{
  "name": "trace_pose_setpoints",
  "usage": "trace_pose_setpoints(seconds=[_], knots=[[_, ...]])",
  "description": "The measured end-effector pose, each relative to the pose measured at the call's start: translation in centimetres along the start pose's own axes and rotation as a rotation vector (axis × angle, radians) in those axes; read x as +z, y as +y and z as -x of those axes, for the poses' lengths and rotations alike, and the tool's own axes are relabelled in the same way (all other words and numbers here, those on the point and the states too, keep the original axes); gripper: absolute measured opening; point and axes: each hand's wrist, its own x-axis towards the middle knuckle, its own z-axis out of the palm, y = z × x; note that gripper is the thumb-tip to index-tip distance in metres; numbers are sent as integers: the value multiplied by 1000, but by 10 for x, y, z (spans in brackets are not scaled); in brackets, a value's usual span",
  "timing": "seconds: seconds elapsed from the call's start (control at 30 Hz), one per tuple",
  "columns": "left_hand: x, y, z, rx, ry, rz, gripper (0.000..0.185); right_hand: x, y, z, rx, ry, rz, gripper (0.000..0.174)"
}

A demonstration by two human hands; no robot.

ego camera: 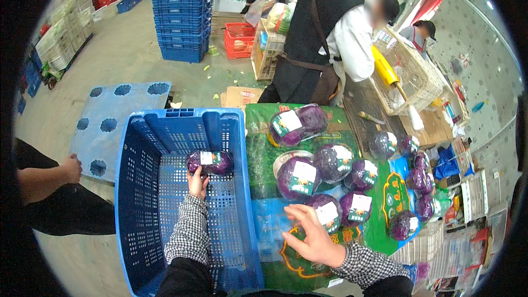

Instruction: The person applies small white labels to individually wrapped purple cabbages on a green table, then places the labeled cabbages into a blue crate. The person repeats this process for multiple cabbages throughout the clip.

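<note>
Inside a blue perforated plastic crate, my left hand holds a film-wrapped red cabbage by its near side. Against it, on the right, is a second purple cabbage. My right hand is empty, its fingers spread, over the table's printed green covering. Just beyond its fingers sit labelled, wrapped red cabbages, the closest being one cabbage partly behind the hand. Several more stand in a loose group, including a large cabbage.
A co-worker in a dark apron leans over the far table, near a white plastic basket and a knife. Another person's hand shows left of the crate. A blue pallet and stacked blue crates stand on the floor.
</note>
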Motion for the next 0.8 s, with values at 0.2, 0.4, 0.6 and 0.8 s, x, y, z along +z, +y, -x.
trace_pose_setpoints(seconds=[0.2, 0.4, 0.6, 0.8], knots=[[8, 11, 3, 39, 14, 9, 62, -6, 2, -7, -8, -18, -4, 54], [15, -5, 0, 78, 130, -3, 83, -6, 10, -7, -6, -56, 14, 54], [14, 0, 8, 134, 153, 1, 96, -7, 4, -11, 14, -74, 25, 52], [15, 4, 15, 62, 258, -72, 97, -9, 13, -13, -26, -78, 59, 54]])
